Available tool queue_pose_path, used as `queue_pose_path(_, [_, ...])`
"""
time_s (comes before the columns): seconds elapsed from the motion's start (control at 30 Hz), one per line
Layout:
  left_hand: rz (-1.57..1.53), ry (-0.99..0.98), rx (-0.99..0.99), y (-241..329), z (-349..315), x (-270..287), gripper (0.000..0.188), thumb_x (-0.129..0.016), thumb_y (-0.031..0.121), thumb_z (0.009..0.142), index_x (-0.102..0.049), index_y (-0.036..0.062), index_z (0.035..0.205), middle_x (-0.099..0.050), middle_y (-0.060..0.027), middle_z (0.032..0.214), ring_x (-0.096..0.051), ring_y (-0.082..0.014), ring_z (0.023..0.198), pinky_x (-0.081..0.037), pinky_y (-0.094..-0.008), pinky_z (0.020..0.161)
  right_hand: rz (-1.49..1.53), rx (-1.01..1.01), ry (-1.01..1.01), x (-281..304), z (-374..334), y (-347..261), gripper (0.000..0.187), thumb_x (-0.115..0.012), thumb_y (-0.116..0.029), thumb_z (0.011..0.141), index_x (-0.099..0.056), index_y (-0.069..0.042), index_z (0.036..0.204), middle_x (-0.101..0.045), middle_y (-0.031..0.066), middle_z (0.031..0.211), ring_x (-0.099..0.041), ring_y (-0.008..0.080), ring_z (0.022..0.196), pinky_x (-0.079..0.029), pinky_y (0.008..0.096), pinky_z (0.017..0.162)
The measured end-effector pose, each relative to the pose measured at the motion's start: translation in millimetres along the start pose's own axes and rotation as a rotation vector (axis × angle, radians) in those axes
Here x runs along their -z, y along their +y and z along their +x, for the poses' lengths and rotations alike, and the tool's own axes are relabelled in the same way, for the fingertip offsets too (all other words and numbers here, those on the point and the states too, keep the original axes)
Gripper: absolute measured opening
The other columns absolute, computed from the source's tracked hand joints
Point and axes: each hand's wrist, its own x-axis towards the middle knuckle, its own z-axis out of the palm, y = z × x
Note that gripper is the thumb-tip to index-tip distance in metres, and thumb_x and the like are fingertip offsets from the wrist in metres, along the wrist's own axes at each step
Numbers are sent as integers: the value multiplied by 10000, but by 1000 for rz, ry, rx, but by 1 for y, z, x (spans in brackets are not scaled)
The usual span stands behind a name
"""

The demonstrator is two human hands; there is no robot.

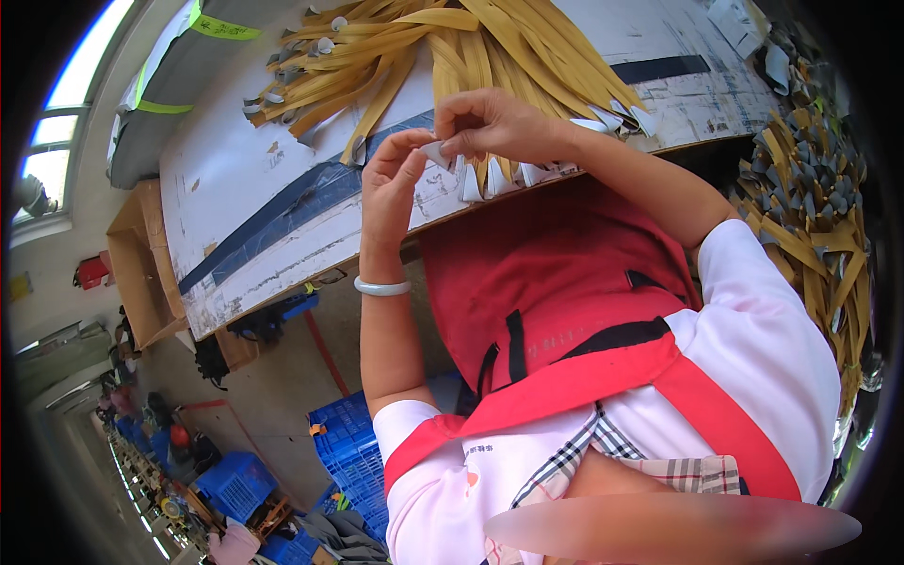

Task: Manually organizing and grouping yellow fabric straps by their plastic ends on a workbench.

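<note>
My left hand (pixel 395 174) and my right hand (pixel 499 122) meet over the near edge of the table, thumbs and fingers pinched together. Between them they hold a small pale-grey folded tip (pixel 435 153). Whether it belongs to one of the yellow strips is hidden by my fingers. Just beyond my hands, a fanned heap of flat yellow strips (pixel 471 56) lies on the table, many ending in grey or white folded tips. Several white folded tips (pixel 473 184) line the table's edge below my right hand.
The worn white table (pixel 259 155) carries a dark blue band (pixel 301 207). At my right hangs a thick mass of yellow strips with grey tips (pixel 810 179). An open cardboard box (pixel 146 268) stands by the table's left end. Blue crates (pixel 348 447) are on the floor behind.
</note>
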Motion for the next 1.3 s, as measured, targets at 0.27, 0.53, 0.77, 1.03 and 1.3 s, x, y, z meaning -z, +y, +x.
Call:
queue_pose_path(0.27, [-73, 73, -158, -22, 3, -8, 280, -722, -35, 833, -642, 31, 1094, -674, -19, 1013, -622, -94, 937, -498, -238, 838, 151, 28, 45, 7, -1, 11, 133, -637, -146, 956, -563, -41, 923, -620, 11, 787, -612, 73, 683, -514, 225, 626])
queue_pose_path(0.53, [-113, 174, -142, -23, -1, -20, 239, -723, -40, 834, -655, 28, 1053, -661, -25, 1011, -626, -116, 951, -494, -251, 870, 186, 30, 69, 8, 2, 18, 142, -624, -157, 966, -554, -39, 930, -610, 23, 782, -618, 88, 685, -536, 245, 651])
queue_pose_path(0.77, [-73, 133, -135, -28, -1, -22, 233, -719, -50, 831, -657, 27, 1042, -661, -22, 1009, -629, -119, 936, -496, -255, 875, 187, 16, 65, 9, -2, 22, 150, -618, -167, 970, -549, -39, 930, -612, 22, 791, -616, 87, 681, -538, 247, 657])
queue_pose_path(1.03, [-152, 132, -178, -35, 0, -19, 178, -721, -59, 822, -652, 26, 962, -673, -36, 1006, -638, -121, 915, -507, -251, 850, 172, -43, 27, 7, -3, 17, 158, -614, -177, 971, -545, -42, 930, -612, 25, 828, -617, 88, 718, -541, 248, 671])
queue_pose_path(1.3, [-81, 48, -53, -29, 3, -15, 127, -735, -5, 833, -645, 42, 908, -680, -15, 875, -624, -86, 788, -495, -220, 734, 154, -211, -157, 26, -3, 3, 221, -726, -183, 874, -619, -21, 978, -647, 36, 852, -640, 95, 753, -553, 252, 730])
